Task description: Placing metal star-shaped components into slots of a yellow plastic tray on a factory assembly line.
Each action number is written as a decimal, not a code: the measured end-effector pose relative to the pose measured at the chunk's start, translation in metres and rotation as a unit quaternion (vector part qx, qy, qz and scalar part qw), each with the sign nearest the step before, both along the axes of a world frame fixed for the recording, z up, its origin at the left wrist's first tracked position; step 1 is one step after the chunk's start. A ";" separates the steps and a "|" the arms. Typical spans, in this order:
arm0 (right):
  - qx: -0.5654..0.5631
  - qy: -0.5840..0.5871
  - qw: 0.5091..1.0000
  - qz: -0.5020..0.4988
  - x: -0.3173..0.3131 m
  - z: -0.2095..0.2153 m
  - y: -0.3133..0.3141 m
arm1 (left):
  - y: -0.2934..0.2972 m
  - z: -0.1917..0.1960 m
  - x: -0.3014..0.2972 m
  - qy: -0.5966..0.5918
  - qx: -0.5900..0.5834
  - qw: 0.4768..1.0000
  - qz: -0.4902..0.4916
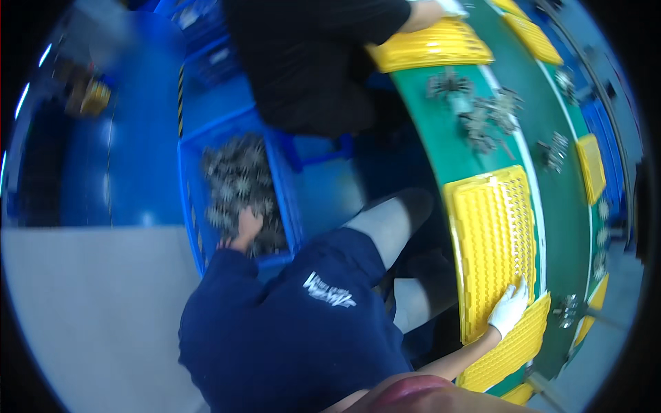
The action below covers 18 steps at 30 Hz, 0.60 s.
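Note:
My left hand point(249, 224), without a glove, reaches down into a blue crate point(292, 196) on my left. It is among a heap of grey, spiky, star-shaped metal parts point(237, 168). Its fingertips are blurred against the parts, so whether they grip one is unclear. My right hand point(508, 310), in a white glove, lies with fingers stretched out on the lower right corner of a yellow ridged tray point(485, 241). That tray rests on the green bench point(441, 131) and overlaps a second yellow tray point(506, 351) under my right wrist.
A co-worker in black point(310, 62) is at the far side, a hand near another yellow tray point(441, 45). Loose metal parts point(485, 120) lie on the bench. Past a white strip runs a dark green belt point(558, 199) with further parts. A blue stool point(320, 148) stands by the crate.

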State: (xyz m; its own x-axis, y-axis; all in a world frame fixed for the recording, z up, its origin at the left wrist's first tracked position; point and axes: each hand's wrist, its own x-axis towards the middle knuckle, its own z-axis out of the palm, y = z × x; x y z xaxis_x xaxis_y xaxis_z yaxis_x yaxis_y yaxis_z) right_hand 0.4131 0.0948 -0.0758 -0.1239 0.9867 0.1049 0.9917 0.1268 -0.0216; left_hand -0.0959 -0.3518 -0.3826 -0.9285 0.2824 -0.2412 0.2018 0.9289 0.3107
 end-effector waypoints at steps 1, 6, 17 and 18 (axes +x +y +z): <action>-0.001 -0.008 1.000 0.015 0.013 -0.006 0.009 | -0.026 -0.019 -0.008 -0.089 -0.048 0.992 0.070; -0.017 -0.070 0.997 0.009 0.028 -0.003 0.031 | -0.080 -0.089 -0.008 -0.186 -0.066 0.970 0.142; 0.090 -0.147 0.985 0.032 0.055 -0.002 0.038 | -0.005 -0.166 0.002 -0.251 0.117 0.933 0.228; 0.055 -0.124 0.991 0.015 0.036 0.000 0.032 | -0.014 -0.173 -0.012 -0.255 0.120 0.925 0.254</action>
State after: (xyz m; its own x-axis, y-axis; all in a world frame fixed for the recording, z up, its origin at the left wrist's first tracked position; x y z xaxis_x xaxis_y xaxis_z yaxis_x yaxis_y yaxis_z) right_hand 0.4492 0.1268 -0.0753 -0.1887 0.9663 0.1750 0.9606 0.1446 0.2373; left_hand -0.1075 -0.3663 -0.5559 -0.7391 -0.0577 -0.6711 -0.4716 0.7556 0.4545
